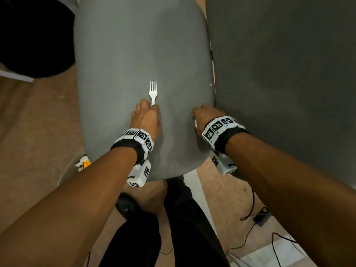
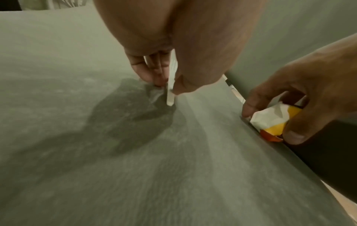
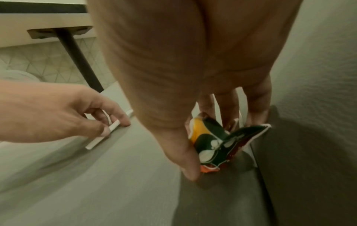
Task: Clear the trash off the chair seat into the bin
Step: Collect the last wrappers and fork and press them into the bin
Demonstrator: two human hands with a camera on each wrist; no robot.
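Note:
A white plastic fork point(image 1: 153, 91) lies on the grey chair seat point(image 1: 123, 54), tines pointing away from me. My left hand point(image 1: 148, 116) pinches the fork's handle point(image 2: 171, 93) between thumb and fingertips, the handle end still near the seat. My right hand point(image 1: 206, 117) sits at the seat's right edge beside the backrest and grips a crumpled snack wrapper point(image 3: 216, 146), yellow, orange and dark green with white inside point(image 2: 270, 120). In the head view the wrapper point(image 1: 196, 124) is almost hidden under the hand.
A black bin point(image 1: 32, 35) stands on the floor at the upper left of the seat. The dark grey backrest point(image 1: 289, 83) rises on the right. Cables and a small device point(image 1: 260, 218) lie on the floor at lower right; my legs are below.

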